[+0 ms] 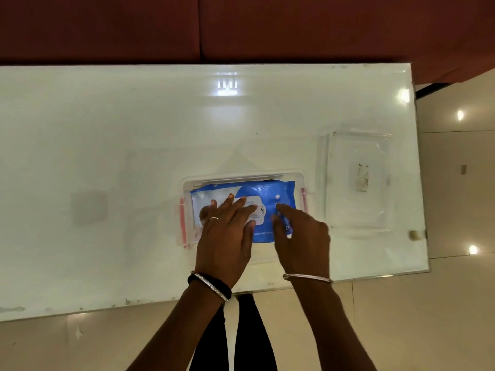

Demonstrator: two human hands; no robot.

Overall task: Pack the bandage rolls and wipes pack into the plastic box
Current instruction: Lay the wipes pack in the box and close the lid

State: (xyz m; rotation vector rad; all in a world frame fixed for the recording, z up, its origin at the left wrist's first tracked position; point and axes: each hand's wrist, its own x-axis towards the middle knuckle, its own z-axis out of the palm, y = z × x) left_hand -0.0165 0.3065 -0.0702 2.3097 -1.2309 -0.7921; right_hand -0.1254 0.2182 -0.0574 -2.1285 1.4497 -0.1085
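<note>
the wipes pack (270, 195) lies flat in the open plastic box (241, 178), near the middle of the white worktop (107, 129), and its blue wrapper fills most of the box's mouth. both hands are on top of it. the left hand (227, 234) lies palm-down with its fingers (235, 204) straight and spread over the white flap label. the right hand (300, 236) rests its outstretched fingertips on the blue part beside it. neither hand grips anything; they press. no bandage rolls show, and i cannot tell whether they are under the pack. the step in hand looks like seating the pack down into the box, late in the packing. the clear lid (359, 183) lies on the worktop just right of the box. the next move probably calls for even pressure until the pack sits below the rim, then a reach right for the lid, lining it up with the pink latches (182, 220).
</note>
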